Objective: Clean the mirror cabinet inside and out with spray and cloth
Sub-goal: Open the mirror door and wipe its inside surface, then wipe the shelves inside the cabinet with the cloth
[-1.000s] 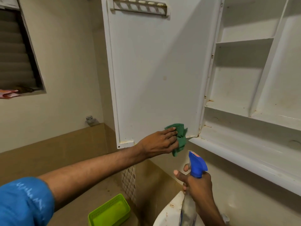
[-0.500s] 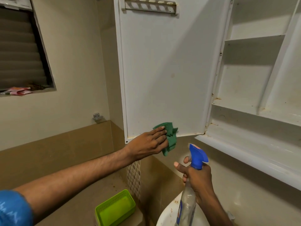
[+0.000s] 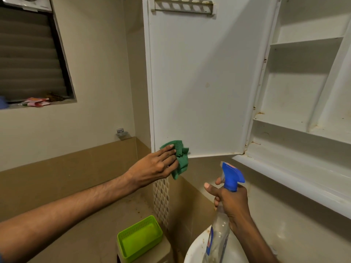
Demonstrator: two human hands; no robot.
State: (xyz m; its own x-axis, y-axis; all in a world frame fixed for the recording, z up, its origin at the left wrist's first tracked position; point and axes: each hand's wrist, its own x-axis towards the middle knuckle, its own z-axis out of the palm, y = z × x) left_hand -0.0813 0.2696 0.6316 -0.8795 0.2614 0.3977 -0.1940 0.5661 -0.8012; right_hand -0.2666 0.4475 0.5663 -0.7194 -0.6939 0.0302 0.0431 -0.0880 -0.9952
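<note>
At the lower left corner of the open cabinet door [image 3: 199,82], the left hand [image 3: 153,168] presses a green cloth [image 3: 180,158] with straight fingers. Lower right, the right hand [image 3: 231,202] grips a spray bottle [image 3: 218,238]; its label is too blurred to read.

Green cloth [image 3: 180,158]; blue-topped spray bottle [image 3: 226,204]; white cabinet door [image 3: 205,76]; lime basket [image 3: 139,238].

Dim warm light (edges bowed)
</note>
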